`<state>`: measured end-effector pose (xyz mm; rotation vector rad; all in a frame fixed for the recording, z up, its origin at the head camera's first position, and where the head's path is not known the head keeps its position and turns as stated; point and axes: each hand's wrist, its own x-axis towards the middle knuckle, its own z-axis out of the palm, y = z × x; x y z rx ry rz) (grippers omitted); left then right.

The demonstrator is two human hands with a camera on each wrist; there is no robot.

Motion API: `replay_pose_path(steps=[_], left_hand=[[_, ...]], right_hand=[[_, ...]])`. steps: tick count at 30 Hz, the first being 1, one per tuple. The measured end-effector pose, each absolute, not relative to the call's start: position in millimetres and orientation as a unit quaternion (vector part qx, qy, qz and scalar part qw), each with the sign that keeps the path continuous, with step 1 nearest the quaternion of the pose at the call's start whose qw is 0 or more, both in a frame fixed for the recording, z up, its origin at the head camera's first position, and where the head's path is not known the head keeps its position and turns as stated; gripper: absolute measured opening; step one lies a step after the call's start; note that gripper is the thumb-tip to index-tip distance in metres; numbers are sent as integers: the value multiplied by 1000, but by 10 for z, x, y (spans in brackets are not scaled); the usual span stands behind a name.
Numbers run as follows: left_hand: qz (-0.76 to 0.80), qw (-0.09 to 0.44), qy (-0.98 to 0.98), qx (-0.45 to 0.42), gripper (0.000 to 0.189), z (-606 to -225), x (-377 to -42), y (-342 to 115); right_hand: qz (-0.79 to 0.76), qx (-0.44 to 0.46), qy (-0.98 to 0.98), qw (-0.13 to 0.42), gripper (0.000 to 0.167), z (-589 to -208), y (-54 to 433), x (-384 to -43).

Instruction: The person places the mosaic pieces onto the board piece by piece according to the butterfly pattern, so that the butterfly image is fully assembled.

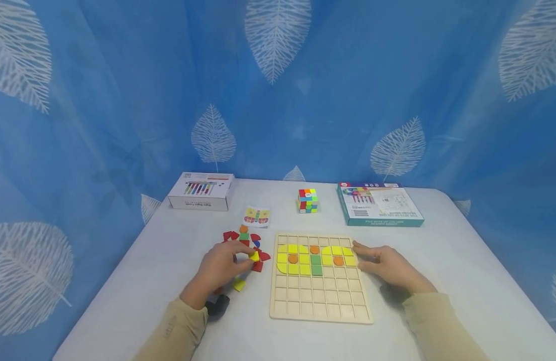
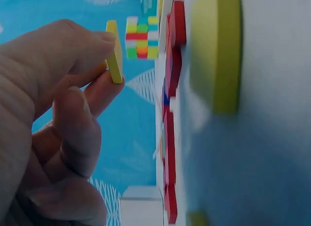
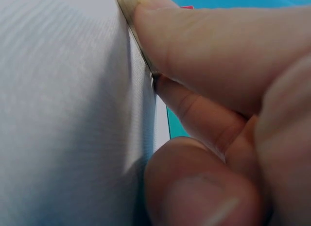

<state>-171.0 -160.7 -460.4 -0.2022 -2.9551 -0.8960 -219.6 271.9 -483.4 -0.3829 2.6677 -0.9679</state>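
Note:
My left hand (image 1: pixel 221 263) pinches a small yellow tile (image 2: pixel 114 53) between thumb and fingertips, lifted over a loose pile of shapes left of the board. The wooden grid board (image 1: pixel 320 296) has yellow tiles (image 1: pixel 293 269) in two groups, some with rounded corners. An orange round piece (image 1: pixel 293 258) sits within each group. Between them are green squares (image 1: pixel 316 264) with another orange round piece (image 1: pixel 315 249) above. My right hand (image 1: pixel 386 263) touches the board's right edge with its thumb and fingertips. In the right wrist view, the fingertips lie along the wooden edge (image 3: pixel 127 7).
Red pieces (image 1: pixel 257 266) and another yellow tile (image 1: pixel 239 285) lie loose by my left hand. Behind them is a pattern card (image 1: pixel 256 217). A puzzle cube (image 1: pixel 308 201), a white box (image 1: pixel 201 191) and a teal-edged box (image 1: pixel 379 204) stand along the back of the table.

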Motion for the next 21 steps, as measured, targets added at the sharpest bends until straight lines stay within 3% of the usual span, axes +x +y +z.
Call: replay_pose_path(steps=[9, 16, 21], left_hand=[[-278, 24, -949, -144, 31, -4648, -1681, -1438], [-267, -21, -945, -189, 27, -4513, -1594, -1113], [-219, -25, -947, -232, 23, -4428, -1635, -815]], right_hand=[[-344, -124, 920, 141, 57, -4890, 2731, -2178], [-346, -119, 920, 140, 56, -4886, 2741, -2159], [-348, -108, 919, 149, 58, -4862, 2713, -2180]])
